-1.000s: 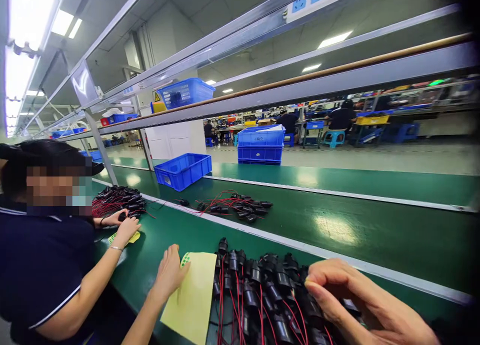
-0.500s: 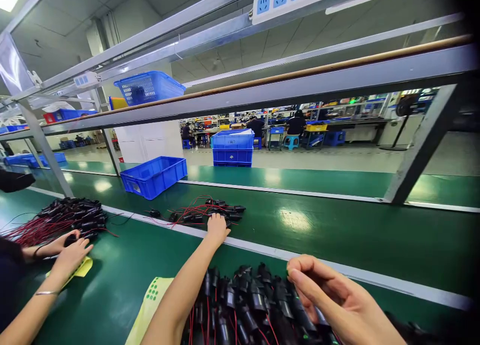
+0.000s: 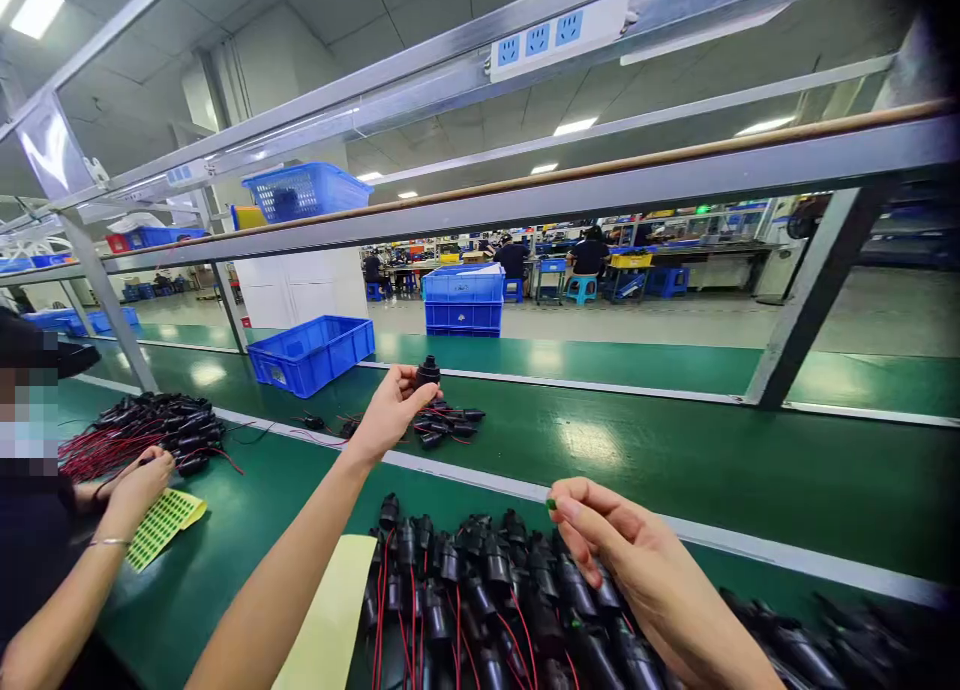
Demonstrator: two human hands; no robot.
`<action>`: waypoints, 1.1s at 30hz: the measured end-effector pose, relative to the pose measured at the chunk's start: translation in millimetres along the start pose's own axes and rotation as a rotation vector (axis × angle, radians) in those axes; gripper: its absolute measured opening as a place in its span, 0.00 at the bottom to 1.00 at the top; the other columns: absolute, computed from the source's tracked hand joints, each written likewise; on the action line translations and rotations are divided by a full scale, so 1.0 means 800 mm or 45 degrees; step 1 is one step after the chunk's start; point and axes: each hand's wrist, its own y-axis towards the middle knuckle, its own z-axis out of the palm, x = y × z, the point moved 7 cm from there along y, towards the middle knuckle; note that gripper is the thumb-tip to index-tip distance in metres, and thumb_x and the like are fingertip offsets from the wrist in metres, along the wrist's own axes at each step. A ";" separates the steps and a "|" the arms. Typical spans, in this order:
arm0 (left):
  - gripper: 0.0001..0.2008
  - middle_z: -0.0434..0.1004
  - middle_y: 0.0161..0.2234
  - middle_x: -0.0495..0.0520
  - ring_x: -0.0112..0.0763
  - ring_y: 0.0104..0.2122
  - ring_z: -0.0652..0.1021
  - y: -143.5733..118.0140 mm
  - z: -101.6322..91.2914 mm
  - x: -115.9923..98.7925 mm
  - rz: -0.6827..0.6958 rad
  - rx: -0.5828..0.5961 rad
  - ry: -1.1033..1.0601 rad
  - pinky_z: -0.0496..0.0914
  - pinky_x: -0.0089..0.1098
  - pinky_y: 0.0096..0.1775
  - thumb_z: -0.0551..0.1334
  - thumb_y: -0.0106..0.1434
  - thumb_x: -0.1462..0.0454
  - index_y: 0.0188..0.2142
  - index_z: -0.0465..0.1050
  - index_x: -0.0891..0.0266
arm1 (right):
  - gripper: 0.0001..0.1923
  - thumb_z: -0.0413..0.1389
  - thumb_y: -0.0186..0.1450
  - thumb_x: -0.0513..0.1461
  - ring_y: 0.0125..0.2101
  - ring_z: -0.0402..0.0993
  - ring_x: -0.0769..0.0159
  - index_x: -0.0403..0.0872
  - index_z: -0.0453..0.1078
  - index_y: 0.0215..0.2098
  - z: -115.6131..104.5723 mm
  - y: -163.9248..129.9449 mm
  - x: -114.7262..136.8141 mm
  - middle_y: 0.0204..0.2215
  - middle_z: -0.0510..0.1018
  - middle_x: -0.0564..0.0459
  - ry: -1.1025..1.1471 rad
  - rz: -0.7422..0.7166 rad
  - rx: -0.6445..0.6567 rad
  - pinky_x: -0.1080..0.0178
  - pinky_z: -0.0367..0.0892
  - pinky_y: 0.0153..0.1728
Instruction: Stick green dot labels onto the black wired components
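Note:
My left hand (image 3: 390, 410) is raised over the belt, its fingers closed on a black cylindrical part (image 3: 428, 371) with a stepped top. Below it lies a small heap of similar black parts (image 3: 450, 425) with red wires. Between thumb and forefinger, my right hand (image 3: 637, 555) pinches a small green sticker (image 3: 552, 504). Under that hand, rows of black cylindrical parts (image 3: 480, 590) with red wires cover the near table. Beside them is a pale yellow sheet (image 3: 330, 610), partly behind my left forearm.
At left a co-worker's hands (image 3: 142, 480) work near a sheet of green dots (image 3: 165, 525) and a pile of wired black parts (image 3: 165, 430). A blue crate (image 3: 311, 355) stands on the belt. A shelf rail (image 3: 525, 205) crosses overhead, with a post (image 3: 802, 300) at right.
My left hand has lifted a black cylindrical part from the heap on the belt, moving up and left. My right hand has shifted slightly left, and the green sticker now shows more clearly.

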 end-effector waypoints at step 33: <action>0.23 0.80 0.50 0.55 0.32 0.48 0.77 -0.264 0.093 -0.032 -0.104 0.021 -0.964 0.66 0.31 0.50 0.76 0.56 0.55 0.48 0.74 0.57 | 0.08 0.59 0.69 0.43 0.24 0.74 0.69 0.52 0.75 0.32 0.054 -0.070 0.052 0.26 0.77 0.58 -0.564 -0.586 0.147 0.69 0.70 0.26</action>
